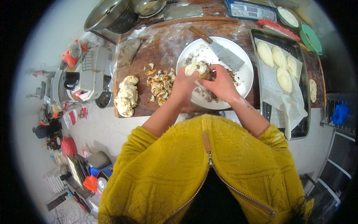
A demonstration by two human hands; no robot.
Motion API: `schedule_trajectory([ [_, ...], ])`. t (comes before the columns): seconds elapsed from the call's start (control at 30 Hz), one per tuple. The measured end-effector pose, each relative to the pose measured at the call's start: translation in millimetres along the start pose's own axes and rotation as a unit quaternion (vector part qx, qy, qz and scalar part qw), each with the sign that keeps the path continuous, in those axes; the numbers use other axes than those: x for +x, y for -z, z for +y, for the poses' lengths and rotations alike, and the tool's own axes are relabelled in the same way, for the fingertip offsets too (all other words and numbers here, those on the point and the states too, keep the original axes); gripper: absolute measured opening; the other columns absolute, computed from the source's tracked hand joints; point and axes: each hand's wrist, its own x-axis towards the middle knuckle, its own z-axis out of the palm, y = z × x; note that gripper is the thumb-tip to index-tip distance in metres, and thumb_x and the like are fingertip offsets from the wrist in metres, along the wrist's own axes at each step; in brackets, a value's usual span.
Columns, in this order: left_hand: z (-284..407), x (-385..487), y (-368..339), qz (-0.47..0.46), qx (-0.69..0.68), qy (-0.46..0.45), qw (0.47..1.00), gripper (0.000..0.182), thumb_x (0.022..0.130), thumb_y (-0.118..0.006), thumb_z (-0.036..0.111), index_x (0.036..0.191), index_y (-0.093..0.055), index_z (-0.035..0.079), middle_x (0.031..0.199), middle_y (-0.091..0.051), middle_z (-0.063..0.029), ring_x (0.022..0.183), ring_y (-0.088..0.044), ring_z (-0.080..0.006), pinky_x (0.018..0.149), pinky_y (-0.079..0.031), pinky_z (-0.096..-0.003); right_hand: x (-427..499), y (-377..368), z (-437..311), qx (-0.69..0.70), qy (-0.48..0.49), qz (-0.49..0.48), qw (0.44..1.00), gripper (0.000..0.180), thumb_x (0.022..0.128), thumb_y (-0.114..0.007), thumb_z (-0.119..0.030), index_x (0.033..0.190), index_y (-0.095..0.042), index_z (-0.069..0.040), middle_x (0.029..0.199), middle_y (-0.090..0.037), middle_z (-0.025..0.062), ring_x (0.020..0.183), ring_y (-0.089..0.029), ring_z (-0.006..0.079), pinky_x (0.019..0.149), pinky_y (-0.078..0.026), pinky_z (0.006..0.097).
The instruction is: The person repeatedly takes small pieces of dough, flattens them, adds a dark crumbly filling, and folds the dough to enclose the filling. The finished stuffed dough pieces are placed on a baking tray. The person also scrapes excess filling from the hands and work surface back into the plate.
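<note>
Both my left hand point(184, 83) and my right hand point(221, 84) hold a pale, soft piece of pastry point(195, 68) with a brownish side. They hold it over a large white round plate point(246, 84). Dark brown crumbs point(206, 95) are scattered on the plate under and around my hands. A cleaver point(227, 55) with a wooden handle lies across the plate's far side, its handle sticking out past the rim. Left of the plate is a heap of browned, broken crust pieces point(160, 84). Farther left sits a lump of pale dough point(127, 96).
At right, a dark baking tray point(307, 112) holds several pale oval pastries point(284, 79) on white paper point(282, 102). A digital scale point(250, 11), a green bowl point(311, 39) and a long wooden rod point(195, 19) lie toward the back. A metal pot point(107, 14) stands back left, beyond a cloth point(130, 50).
</note>
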Motion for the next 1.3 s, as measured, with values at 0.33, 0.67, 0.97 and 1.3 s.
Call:
schedule_trajectory([
  [0.33, 6, -3, 8, -0.039, -0.077, 0.019, 0.996, 0.036, 0.092, -0.053, 0.007, 0.126, -0.040, 0.004, 0.121, -0.055, -0.0124, 0.110, -0.056, -0.0268, 0.089, -0.049, -0.0474, 14, 4, 42, 0.060, -0.018, -0.004, 0.998, 0.036, 0.075, -0.072, -0.025, 0.099, -0.060, -0.001, 0.087, -0.065, 0.0133, 0.083, -0.063, 0.0262, 0.076, -0.049, 0.0339],
  [0.67, 21, -5, 14, -0.027, -0.143, 0.000, 0.989, 0.036, 0.093, -0.050, 0.005, 0.127, -0.038, 0.002, 0.120, -0.053, -0.0161, 0.109, -0.055, -0.0299, 0.092, -0.047, -0.0462, 10, 24, 55, -0.047, 0.026, 0.063, 0.997, 0.025, 0.079, -0.067, -0.023, 0.095, -0.064, -0.005, 0.090, -0.066, 0.0119, 0.085, -0.063, 0.0261, 0.077, -0.049, 0.0337],
  [0.97, 19, -8, 10, -0.068, -0.181, -0.008, 0.981, 0.037, 0.092, -0.049, 0.007, 0.127, -0.039, 0.001, 0.123, -0.053, -0.0169, 0.114, -0.053, -0.0319, 0.098, -0.044, -0.0480, -4, 1, 19, 0.088, -0.003, -0.054, 0.995, 0.041, 0.076, -0.072, -0.027, 0.107, -0.059, -0.003, 0.098, -0.063, 0.0101, 0.088, -0.061, 0.0234, 0.079, -0.049, 0.0332],
  [1.3, 14, 1, 31, -0.062, -0.243, 0.017, 0.968, 0.040, 0.091, -0.047, 0.011, 0.129, -0.042, 0.002, 0.125, -0.054, -0.0137, 0.116, -0.052, -0.0302, 0.102, -0.040, -0.0468, -5, 2, 45, 0.112, -0.030, -0.025, 0.993, 0.029, 0.078, -0.070, -0.022, 0.099, -0.062, -0.003, 0.087, -0.065, 0.0075, 0.081, -0.061, 0.0181, 0.076, -0.049, 0.0304],
])
